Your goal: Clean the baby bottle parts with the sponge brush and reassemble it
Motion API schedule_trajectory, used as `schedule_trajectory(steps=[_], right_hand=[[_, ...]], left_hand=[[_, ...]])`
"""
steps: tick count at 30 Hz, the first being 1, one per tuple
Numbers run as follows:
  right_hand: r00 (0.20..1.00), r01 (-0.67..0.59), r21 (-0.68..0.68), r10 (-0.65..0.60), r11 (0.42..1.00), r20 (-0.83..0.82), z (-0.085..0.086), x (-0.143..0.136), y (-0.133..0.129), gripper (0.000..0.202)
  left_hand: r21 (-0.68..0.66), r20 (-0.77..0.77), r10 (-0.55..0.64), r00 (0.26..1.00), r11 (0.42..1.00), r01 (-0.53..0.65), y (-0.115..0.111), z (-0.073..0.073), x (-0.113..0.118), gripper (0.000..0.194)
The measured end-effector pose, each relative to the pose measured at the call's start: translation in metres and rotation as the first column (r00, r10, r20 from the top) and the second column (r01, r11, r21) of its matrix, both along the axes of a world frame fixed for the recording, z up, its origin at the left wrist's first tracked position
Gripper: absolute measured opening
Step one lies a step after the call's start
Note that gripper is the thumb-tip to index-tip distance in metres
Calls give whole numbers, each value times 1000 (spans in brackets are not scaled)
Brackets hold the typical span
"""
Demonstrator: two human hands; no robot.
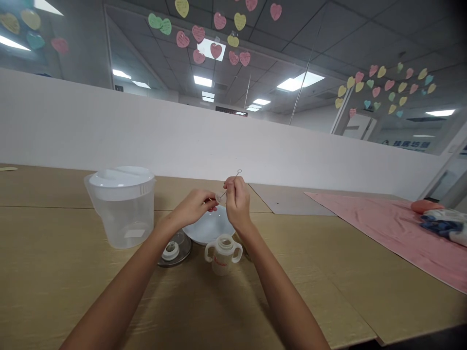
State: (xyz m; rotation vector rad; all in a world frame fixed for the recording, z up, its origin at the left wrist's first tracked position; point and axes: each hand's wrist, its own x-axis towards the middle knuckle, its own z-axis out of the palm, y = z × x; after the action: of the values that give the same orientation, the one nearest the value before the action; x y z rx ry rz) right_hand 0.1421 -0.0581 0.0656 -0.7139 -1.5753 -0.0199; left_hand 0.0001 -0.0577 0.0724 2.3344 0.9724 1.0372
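Observation:
Between the fingers of my left hand (194, 204) is a small clear piece (219, 198), perhaps a bottle nipple; its exact kind is hard to make out. My right hand (238, 200) grips a thin wire brush (239, 171) whose looped end sticks up above the fist. The brush's lower end reaches the clear piece. Both hands are over a white bowl (204, 230). In front of the bowl, a two-handled baby bottle (221, 260) stands upright without a top. Left of it, a white collar ring (170, 251) lies on a round metal plate (185, 253), partly behind my left forearm.
A clear plastic pitcher (129, 218) with a white lid (122, 177) stands at the left. To the right, a pink cloth (383, 223) covers part of the table (310, 272), with bundled fabric (443, 222) on it. A low white wall (175, 141) runs along the back.

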Motion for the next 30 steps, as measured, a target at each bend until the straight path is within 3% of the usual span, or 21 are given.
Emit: schedule_trajectory(steps=[5, 9, 17, 25, 30], right_hand=[[992, -126, -139, 125, 982, -15, 21, 8, -15, 20], [993, -119, -110, 119, 987, 0, 32, 11, -29, 19], [998, -59, 16, 60, 998, -25, 26, -3, -31, 22], [999, 32, 94, -29, 995, -27, 26, -2, -34, 22], [996, 84, 73, -86, 994, 20, 16, -6, -24, 19]], left_hand=[[-142, 29, -62, 998, 988, 66, 2, -4, 1, 22], [-88, -4, -81, 997, 993, 80, 1, -3, 0, 23], [-7, -2, -75, 997, 997, 74, -9, 2, 8, 20], [-27, 195, -86, 977, 995, 93, -15, 5, 17, 21], [-4, 285, 15, 959, 1000, -15, -16, 11, 14, 26]])
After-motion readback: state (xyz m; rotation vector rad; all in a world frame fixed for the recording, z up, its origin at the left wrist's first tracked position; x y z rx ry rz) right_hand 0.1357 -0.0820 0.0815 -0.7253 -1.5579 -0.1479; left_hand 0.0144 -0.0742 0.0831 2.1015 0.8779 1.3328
